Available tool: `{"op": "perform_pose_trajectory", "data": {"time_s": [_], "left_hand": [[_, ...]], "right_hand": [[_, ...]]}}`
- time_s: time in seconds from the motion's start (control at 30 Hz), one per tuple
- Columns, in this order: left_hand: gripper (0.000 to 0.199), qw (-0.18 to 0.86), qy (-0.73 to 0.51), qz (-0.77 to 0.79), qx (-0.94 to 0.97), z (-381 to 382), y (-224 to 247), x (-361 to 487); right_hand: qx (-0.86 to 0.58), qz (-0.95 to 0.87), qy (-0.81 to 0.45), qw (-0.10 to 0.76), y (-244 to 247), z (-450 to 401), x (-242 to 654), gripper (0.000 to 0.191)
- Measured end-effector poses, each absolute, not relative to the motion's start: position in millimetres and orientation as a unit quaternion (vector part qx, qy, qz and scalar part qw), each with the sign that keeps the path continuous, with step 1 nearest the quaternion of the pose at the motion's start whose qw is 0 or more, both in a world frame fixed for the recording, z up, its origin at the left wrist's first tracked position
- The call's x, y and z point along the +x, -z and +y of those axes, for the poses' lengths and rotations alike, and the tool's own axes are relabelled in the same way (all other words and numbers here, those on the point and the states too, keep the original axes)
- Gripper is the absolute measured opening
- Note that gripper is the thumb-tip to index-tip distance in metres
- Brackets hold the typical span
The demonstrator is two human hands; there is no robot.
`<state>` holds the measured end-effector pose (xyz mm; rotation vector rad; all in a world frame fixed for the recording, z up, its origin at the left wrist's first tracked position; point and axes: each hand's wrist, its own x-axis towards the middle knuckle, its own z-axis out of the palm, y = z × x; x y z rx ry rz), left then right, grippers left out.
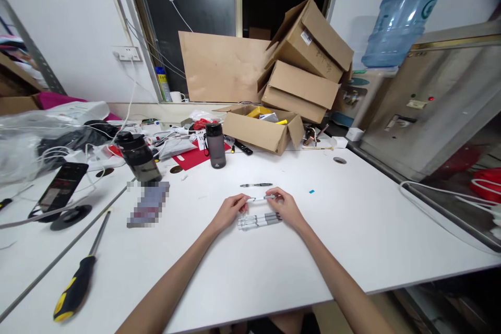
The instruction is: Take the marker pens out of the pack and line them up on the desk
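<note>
White pen: held between the two hands, roughly level above the white tabletop (235, 287); its slim body (253, 199) shows in the gap between the fingertips, too pale against the table to tell whether it is one piece or two.
Left hand (231, 210): thumb and fingers pinched on the pen's left end, which runs into the grip.
Right hand (285, 206): pinched on the right end, near a darker part of the pen; the fingers cover the rest.
Pen row (258, 221): several clear-and-grey pens lying side by side, just on the near side of the held pen, their grey ends toward the right hand.
Dark pen (256, 185): alone on the table, just beyond the hands, lying crosswise.
Blue scrap (312, 191): flat on the table, right of the right hand.
Dark bottle (216, 147): upright, farther back, to the left of an open cardboard box (254, 130).
Screwdriver (80, 279): on the table at far left, well apart from the hands, yellow-and-black handle nearest the viewer.
</note>
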<state>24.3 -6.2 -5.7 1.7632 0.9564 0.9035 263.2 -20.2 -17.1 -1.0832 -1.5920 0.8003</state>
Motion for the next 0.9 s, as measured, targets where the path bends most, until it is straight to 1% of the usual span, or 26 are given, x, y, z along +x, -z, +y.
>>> {"op": "perform_pose_trajectory", "data": {"time_s": [0.23,0.33,0.57,0.73,0.9], "left_hand": [[0.046,0.458,-0.362,0.389,0.712,-5.0,9.7,25.2],[0.046,0.466,-0.364,0.385,0.709,-5.3,8.0,25.7],[0.055,0.473,-0.369,0.385,0.702,-7.0,5.3,26.2],[0.062,0.472,-0.365,0.390,0.702,-7.2,7.5,26.6],[0.063,0.471,-0.360,0.392,0.703,-6.7,9.0,26.4]], "right_hand": [[-0.486,-0.638,-0.360,0.477,19.3,-21.4,259.4,0.031],[-0.473,-0.641,-0.352,0.492,18.7,-20.8,261.0,0.027],[-0.433,-0.657,-0.313,0.532,14.1,-20.7,263.1,0.017],[-0.429,-0.660,-0.314,0.530,14.2,-19.9,263.8,0.017],[-0.432,-0.651,-0.327,0.532,15.1,-18.8,264.8,0.018]]}}
